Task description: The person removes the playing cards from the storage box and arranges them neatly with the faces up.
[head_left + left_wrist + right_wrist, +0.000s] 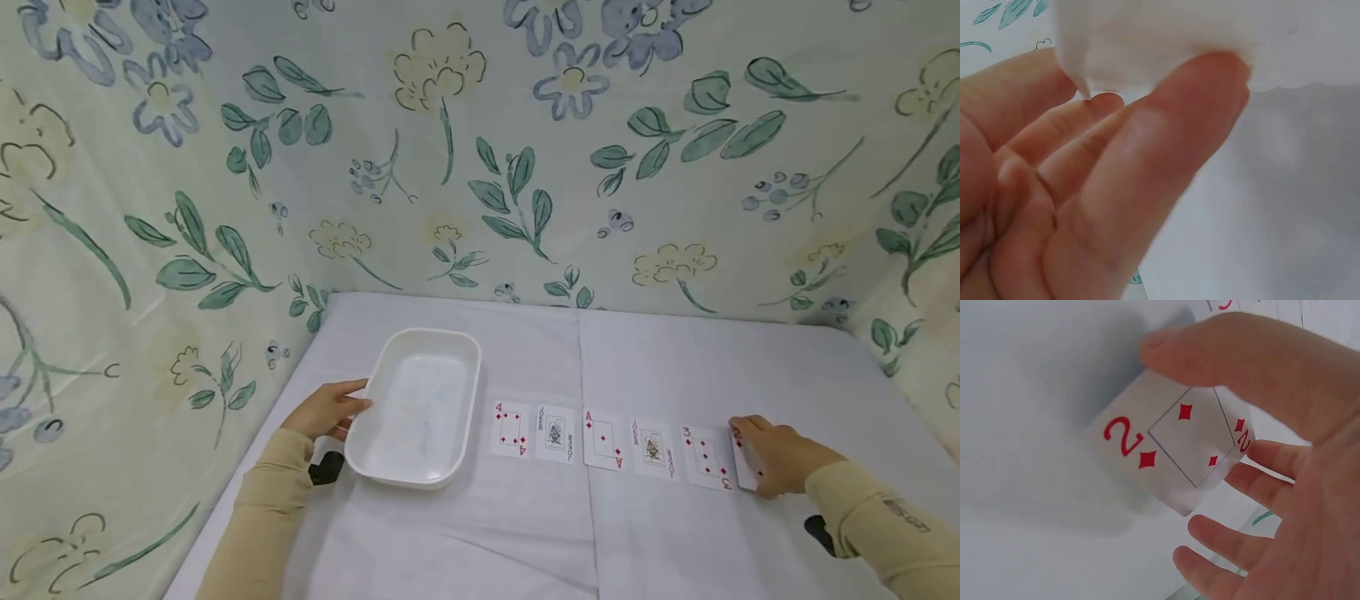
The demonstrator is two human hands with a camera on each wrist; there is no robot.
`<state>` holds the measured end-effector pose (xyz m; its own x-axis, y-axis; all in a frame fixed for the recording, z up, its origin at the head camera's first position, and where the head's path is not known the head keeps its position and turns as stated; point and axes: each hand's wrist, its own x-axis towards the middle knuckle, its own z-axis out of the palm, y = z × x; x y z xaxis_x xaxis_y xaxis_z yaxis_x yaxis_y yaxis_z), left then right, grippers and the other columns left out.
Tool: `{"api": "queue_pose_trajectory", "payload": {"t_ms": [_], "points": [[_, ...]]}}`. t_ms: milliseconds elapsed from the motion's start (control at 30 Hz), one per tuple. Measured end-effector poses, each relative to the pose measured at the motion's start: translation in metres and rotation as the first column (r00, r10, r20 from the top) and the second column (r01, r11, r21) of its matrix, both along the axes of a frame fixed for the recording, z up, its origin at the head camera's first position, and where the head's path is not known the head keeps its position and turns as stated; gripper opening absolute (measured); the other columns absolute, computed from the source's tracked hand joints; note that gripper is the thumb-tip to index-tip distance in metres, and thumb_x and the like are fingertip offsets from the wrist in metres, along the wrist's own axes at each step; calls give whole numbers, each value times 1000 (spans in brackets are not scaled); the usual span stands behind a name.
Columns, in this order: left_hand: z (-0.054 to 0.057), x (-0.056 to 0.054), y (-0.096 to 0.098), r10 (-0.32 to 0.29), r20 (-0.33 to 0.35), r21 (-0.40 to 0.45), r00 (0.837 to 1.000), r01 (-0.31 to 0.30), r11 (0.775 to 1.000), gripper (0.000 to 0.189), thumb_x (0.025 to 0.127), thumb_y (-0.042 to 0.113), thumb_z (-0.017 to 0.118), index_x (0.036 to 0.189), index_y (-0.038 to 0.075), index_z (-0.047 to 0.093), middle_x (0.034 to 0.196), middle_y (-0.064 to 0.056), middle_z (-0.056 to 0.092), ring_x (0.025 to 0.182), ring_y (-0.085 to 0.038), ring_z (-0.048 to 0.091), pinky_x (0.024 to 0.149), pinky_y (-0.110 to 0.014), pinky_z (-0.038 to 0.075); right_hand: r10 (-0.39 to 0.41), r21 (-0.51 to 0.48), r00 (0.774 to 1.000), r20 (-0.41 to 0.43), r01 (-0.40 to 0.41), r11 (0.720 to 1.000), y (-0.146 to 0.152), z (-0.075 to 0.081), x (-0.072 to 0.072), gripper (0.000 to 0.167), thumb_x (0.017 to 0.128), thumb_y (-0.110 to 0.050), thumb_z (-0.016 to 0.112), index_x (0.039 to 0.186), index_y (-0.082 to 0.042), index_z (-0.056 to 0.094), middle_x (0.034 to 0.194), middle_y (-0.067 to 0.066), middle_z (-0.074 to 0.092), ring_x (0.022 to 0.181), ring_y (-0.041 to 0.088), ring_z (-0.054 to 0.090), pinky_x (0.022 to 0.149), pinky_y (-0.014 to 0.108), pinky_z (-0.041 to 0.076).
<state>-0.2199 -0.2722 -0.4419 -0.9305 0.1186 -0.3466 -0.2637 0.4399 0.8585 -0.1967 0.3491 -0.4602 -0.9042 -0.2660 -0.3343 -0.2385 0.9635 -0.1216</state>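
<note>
My left hand (330, 410) pinches the left rim of a white plastic tray (422, 408), with nothing inside it. Close up in the left wrist view, thumb and fingers (1166, 119) hold the tray's edge from either side. At the right end of a row of playing cards, my right hand (787, 458) holds the two of diamonds (1175, 440) by its edges, between thumb and fingers. Part of that card is hidden under the hand in the head view. Just left of it lies the three of diamonds (707, 458), face up.
Leftward in the row lie a coloured joker (654, 450), the ace of diamonds (604, 440), a grey joker (555, 433) and the four of diamonds (510, 429), beside the tray. A white cloth (517, 533) covers the table; floral fabric (480, 167) hangs behind it.
</note>
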Motion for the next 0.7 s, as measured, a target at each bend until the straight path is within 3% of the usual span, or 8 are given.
{"api": "queue_pose_trajectory", "payload": {"t_ms": [300,467,600,700], "points": [[1,0,0,-1,8,4,1000,1,1000,52,91,12,54,137,1,34,107,-25,58,74,-30,64,59,-39,54,-5,11,1000,23,5,1000,2,-10,7,95,49,-14,85,125,10,34,120,31,37,99,52,41,74,60,41],[-1,-2,1,-9,7,-17,1000,10,1000,53,91,13,54,138,2,33,108,-25,57,74,-29,63,59,-38,54,10,32,1000,-27,-9,999,-1,-6,7,92,55,-22,83,127,9,34,122,34,36,102,53,39,78,62,38],[-1,-1,1,-42,-14,-82,999,41,996,53,91,14,53,138,1,32,109,-25,56,76,-26,62,59,-37,54,42,20,995,-94,-41,999,-7,-1,9,85,64,-31,78,129,6,36,126,33,35,108,52,36,84,62,35],[0,0,0,-78,-44,-175,996,69,982,56,92,17,53,139,-2,27,116,-28,52,87,-31,59,63,-38,53,72,0,987,-146,-73,997,-14,3,7,83,71,-42,71,130,5,35,129,32,34,113,51,33,88,63,31]]}}
